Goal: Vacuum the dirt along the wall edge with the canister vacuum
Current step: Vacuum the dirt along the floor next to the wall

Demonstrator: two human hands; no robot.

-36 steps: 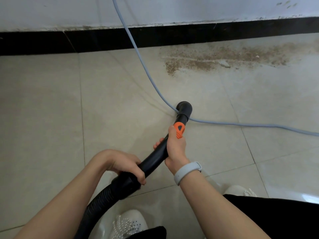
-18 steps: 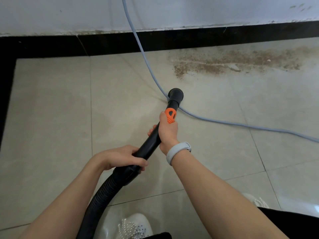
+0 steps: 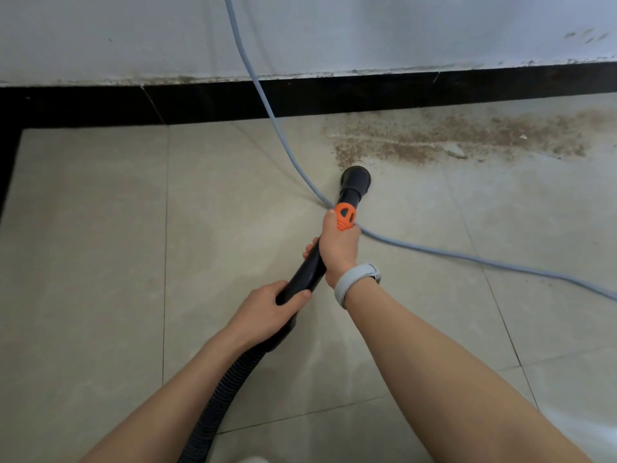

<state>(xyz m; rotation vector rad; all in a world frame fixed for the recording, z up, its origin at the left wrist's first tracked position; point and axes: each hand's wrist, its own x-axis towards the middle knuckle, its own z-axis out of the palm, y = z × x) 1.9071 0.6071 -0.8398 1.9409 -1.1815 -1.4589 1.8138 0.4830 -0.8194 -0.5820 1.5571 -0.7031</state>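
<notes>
The right hand (image 3: 339, 243) is wrapped tight around the black vacuum pipe (image 3: 309, 274), just behind its orange clip (image 3: 345, 217). The left hand (image 3: 267, 310) grips the same pipe lower down, where the bumpy hose (image 3: 217, 402) starts. Past the right hand, the round nozzle (image 3: 355, 178) sits at the near edge of the brown dirt (image 3: 467, 138), with a blue cord (image 3: 287, 148) just beside it.

Both bare arms reach forward; right hand (image 3: 338, 248) leads, fingers curled in a grip, pale band on its wrist; left hand (image 3: 267, 310) grips behind it, thumb on top
</notes>
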